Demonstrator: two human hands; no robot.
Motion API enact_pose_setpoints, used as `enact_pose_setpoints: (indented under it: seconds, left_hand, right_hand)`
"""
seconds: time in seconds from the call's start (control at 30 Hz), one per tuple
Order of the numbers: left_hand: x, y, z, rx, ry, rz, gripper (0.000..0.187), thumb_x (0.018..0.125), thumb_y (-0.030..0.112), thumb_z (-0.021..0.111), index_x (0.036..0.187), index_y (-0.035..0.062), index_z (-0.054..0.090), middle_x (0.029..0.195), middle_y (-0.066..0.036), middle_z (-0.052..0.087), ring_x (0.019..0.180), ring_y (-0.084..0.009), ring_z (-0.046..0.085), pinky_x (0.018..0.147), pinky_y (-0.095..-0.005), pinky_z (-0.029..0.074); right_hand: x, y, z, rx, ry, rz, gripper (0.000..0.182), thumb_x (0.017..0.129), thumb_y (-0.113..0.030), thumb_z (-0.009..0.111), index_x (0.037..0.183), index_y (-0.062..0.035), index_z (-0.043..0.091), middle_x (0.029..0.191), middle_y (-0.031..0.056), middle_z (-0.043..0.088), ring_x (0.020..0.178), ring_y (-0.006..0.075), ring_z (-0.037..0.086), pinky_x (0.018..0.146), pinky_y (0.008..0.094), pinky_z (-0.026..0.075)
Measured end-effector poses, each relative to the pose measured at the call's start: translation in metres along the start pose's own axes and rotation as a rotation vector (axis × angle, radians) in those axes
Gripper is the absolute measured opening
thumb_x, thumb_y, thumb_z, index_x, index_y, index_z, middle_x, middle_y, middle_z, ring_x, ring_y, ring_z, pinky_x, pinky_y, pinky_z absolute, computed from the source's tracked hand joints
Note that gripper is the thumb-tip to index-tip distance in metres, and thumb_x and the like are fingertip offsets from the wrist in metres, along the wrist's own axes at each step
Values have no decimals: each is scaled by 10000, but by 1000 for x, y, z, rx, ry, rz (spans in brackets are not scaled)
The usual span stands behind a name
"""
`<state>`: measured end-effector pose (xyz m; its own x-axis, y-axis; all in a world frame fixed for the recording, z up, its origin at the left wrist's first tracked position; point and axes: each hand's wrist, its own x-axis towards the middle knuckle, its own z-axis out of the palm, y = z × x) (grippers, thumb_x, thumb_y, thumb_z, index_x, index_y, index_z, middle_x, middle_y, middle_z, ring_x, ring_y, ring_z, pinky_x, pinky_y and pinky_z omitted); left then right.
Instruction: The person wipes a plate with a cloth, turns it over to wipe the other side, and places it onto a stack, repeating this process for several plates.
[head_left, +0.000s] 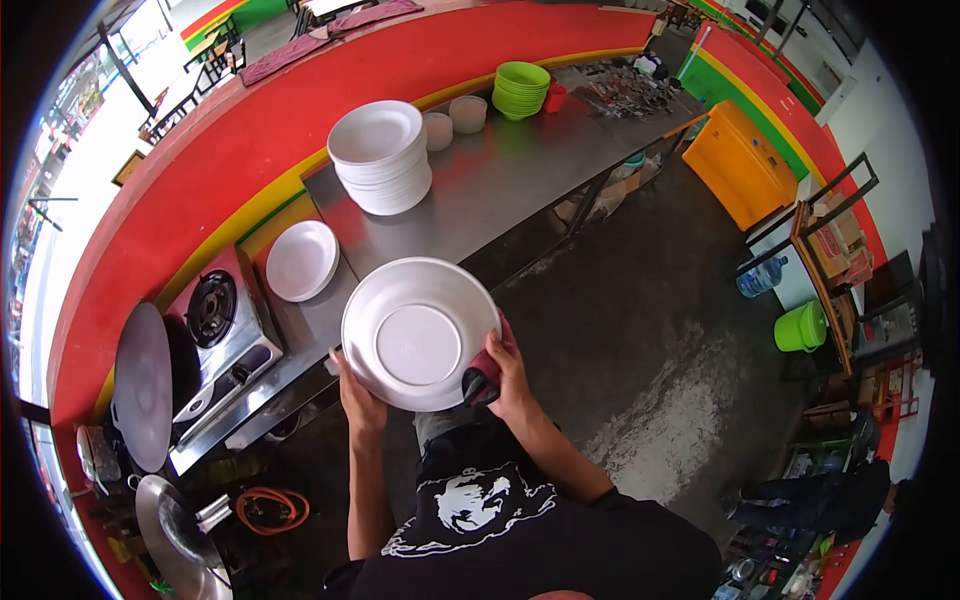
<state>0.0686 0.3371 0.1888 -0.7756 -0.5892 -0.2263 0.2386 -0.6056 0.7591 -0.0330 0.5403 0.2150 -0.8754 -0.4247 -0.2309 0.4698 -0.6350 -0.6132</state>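
Observation:
A white plate [420, 345] is held up in front of my body, with what looks like its underside and round foot ring facing me. My left hand [362, 398] grips its lower left rim, thumb up along the edge. On the right edge, my right hand [510, 378] is closed on a dark red cloth [482, 384] and the plate's rim together. A smaller stack of white plates [303, 262] sits on the steel counter just beyond. Farther along rises a tall stack of white plates [385, 165].
On the steel counter [470, 215] stand green bowls [520, 92], tubs [467, 114] and a heap of cutlery [630, 92]. A gas stove [222, 325] and large pan [143, 388] are at left. At right are an orange box [740, 165] and a person [815, 500].

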Motion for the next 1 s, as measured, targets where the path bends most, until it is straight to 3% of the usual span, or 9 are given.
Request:
enact_pose_setpoints:
  seconds: [0.1, 0.17, 0.5, 0.63, 0.73, 0.83, 0.9, 0.97, 1.0]
  left_hand:
    - [-4, 3, 20, 137, 137, 107, 632, 1057, 487, 373, 1428, -24, 414, 1388, -121, 528, 1254, -204, 531, 1076, -345, 415]
    - [-3, 6, 32, 101, 152, 143, 506, 1058, 459, 410, 1155, 5, 614, 1078, -41, 667, 949, -96, 608, 840, -252, 484]
    - [-3, 17, 46, 307, 205, 199, 549, 1049, 494, 423, 923, 16, 660, 834, 12, 640, 725, -37, 527, 636, -220, 417]
    - [-9, 35, 40, 350, 245, 252, 572, 1044, 504, 432, 831, 21, 653, 717, 37, 595, 615, -33, 472, 559, -215, 378]
    - [-10, 41, 32, 425, 236, 308, 577, 1037, 517, 443, 802, 32, 648, 697, 48, 580, 602, -25, 454, 532, -210, 348]
    - [-17, 35, 48, 493, 239, 287, 584, 1035, 522, 443, 744, 51, 626, 664, 62, 536, 586, -25, 418, 516, -212, 319]
    - [-24, 29, 53, 593, 97, 232, 593, 1044, 479, 460, 686, 30, 610, 611, 78, 484, 572, -29, 397, 491, -257, 307]
    - [-28, 13, 82, 738, 91, 586, 599, 1053, 447, 456, 680, -9, 565, 592, 71, 448, 570, -39, 366, 477, -284, 285]
    - [-33, 26, 71, 912, 42, 466, 596, 1063, 427, 440, 682, -27, 504, 589, 58, 410, 585, -50, 337, 477, -295, 269]
  right_hand:
    - [1, -2, -4, 21, -31, 2, 582, 948, -333, 660, 1434, -104, 434, 1322, 48, 565, 1231, 177, 535, 1041, 364, 445]
    - [1, -3, -5, 14, -35, 8, 553, 953, -337, 655, 1413, -105, 454, 1316, 45, 569, 1222, 170, 542, 1024, 361, 460]
    - [4, -42, 13, -195, 84, -157, 435, 1018, -397, 547, 1247, -29, 586, 1161, 43, 633, 1055, 135, 593, 913, 309, 481]
    - [0, -90, 35, -326, 83, -712, 521, 1020, -456, 477, 1248, 7, 552, 1137, 85, 618, 1020, 187, 593, 908, 333, 477]
    - [-9, -105, 68, -276, 46, -974, 476, 1002, -310, 461, 1307, 55, 482, 1197, 132, 589, 1092, 230, 568, 930, 369, 452]
    - [-2, -67, 65, -577, -94, -1084, 475, 963, -266, 532, 1318, 46, 492, 1218, 184, 587, 1128, 304, 573, 977, 422, 441]
    - [12, -34, 57, -1059, -398, -1054, 545, 913, -265, 610, 1366, 18, 500, 1308, 226, 560, 1233, 391, 532, 1053, 472, 395]
    - [7, -20, 78, -1505, -548, -1014, 623, 921, -335, 597, 1430, -2, 468, 1430, 242, 487, 1392, 408, 396, 1118, 508, 314]
    - [9, -18, 74, -1469, -566, -1000, 620, 916, -331, 602, 1426, -2, 475, 1439, 233, 483, 1399, 404, 389, 1122, 506, 309]
